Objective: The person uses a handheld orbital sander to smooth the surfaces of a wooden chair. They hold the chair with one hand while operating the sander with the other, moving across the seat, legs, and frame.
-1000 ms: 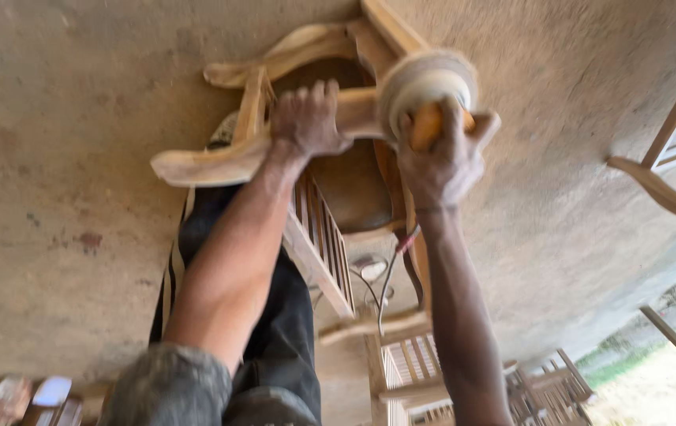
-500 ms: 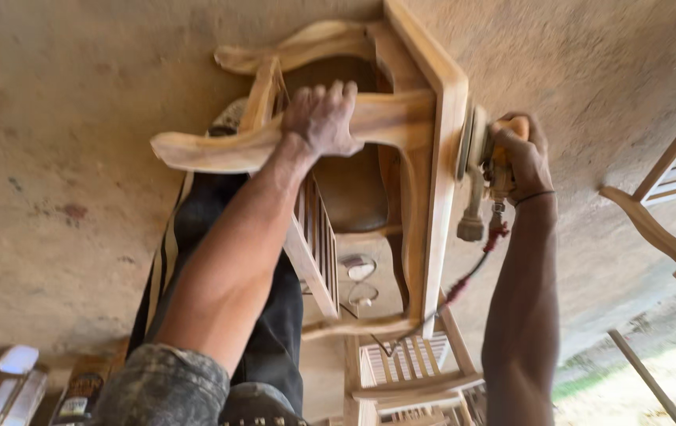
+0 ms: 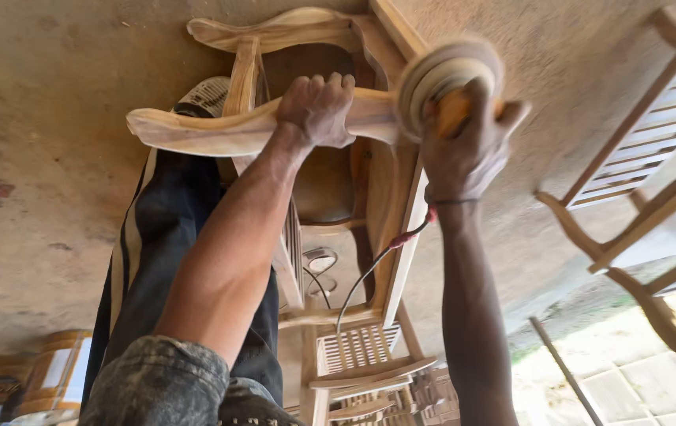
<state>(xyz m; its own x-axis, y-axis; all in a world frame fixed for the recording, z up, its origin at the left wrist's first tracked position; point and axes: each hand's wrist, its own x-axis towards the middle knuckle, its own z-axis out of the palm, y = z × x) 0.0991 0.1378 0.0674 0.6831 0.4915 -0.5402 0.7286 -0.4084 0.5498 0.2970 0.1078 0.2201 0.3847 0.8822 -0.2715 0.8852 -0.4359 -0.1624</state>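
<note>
Left hand clamped around the curved armrest of one bare wooden chair, fingers wrapped fully over the rail, the frame lying tipped on the concrete floor between both arms. Just right of it, right hand gripping one orange-bodied disc sander, its round pad blurred and pressed to the chair's rail. Two more slatted chairs at far right.
</note>
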